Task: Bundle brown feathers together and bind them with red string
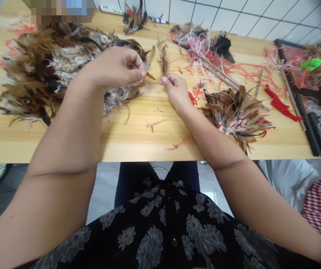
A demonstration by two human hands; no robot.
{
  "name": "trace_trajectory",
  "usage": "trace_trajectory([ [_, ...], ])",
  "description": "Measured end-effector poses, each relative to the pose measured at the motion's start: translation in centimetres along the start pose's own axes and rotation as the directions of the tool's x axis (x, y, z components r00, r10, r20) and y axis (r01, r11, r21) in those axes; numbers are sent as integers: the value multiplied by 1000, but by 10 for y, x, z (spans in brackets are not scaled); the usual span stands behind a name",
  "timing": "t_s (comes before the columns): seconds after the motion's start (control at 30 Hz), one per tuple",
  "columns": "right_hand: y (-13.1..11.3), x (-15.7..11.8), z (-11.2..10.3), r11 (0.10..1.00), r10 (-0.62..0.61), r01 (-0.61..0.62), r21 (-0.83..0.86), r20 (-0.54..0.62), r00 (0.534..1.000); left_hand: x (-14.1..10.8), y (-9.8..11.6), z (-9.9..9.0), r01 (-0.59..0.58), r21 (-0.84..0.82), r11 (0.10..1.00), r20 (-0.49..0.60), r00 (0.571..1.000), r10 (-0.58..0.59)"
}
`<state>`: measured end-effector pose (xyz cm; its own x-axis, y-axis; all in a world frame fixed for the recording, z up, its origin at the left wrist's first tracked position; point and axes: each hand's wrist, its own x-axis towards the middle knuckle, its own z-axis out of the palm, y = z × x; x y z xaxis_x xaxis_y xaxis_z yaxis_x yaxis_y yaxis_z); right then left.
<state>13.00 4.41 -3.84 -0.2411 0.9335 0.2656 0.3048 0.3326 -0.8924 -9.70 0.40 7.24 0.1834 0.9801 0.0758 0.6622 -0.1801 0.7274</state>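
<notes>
My left hand point(122, 67) hangs over the right part of a big heap of feathers point(73, 63). Its thumb and fingers pinch a small pale feather point(149, 59). Just to the right, my right hand point(176, 89) is closed with thumb and finger on brown feathers point(164, 59) that stand upright, tips away from me. The two hands are apart, a short gap between them. A bundle of brown feathers point(233, 112) with red thread lies beside my right forearm.
Tangled pink and white strings point(194, 48) and thin sticks point(219, 73) lie behind my right hand. Red thread point(281, 102) rests near a black-edged tray point(296, 97) at the right. A marker point(111, 10) and a small feather bunch point(135, 18) sit by the tiled wall.
</notes>
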Motion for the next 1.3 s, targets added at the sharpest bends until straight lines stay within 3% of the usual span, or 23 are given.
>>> trace_trajectory([
  [0.1, -1, -1, 2, 999, 8, -8, 49, -5, 1000, 1, 5, 18, -7, -400, 917, -30, 1000, -5],
  [0.27, -4, -2, 3, 996, 5, -7, 86, 29, 1000, 7, 6, 46, 28, -600, 800, -27, 998, -56],
  [0.37, -3, -1, 4, 996, 23, -26, 80, 36, 999, 11, 4, 58, 55, -601, 797, -26, 996, -88],
  [0.5, -4, -1, 4, 995, 30, -33, 98, 32, 999, 14, 2, 66, -4, -549, 836, -129, 988, -80],
  [0.77, -5, -2, 6, 989, 22, -32, 142, 66, 998, 15, 0, 71, -44, -490, 870, -216, 974, -72],
  [0.93, 0, 1, 7, 992, 13, -23, 126, 78, 997, 14, 1, 66, -28, -455, 890, -202, 977, -72],
  [1.03, -2, 3, 6, 997, 27, -33, 73, 83, 996, 7, 7, 42, 21, -288, 957, -125, 990, -59],
  [1.1, -4, 5, 6, 998, 52, -56, 42, 89, 995, 1, 12, 21, 62, 2, 998, -43, 997, -62],
  [1.2, -6, 6, 5, 997, 64, -67, 25, 93, 994, -3, 18, 0, 124, 426, 896, 76, 982, -173],
  [1.3, -4, 5, 4, 998, 49, -52, 30, 85, 995, 1, 15, -2, 144, 641, 754, 142, 943, -302],
])
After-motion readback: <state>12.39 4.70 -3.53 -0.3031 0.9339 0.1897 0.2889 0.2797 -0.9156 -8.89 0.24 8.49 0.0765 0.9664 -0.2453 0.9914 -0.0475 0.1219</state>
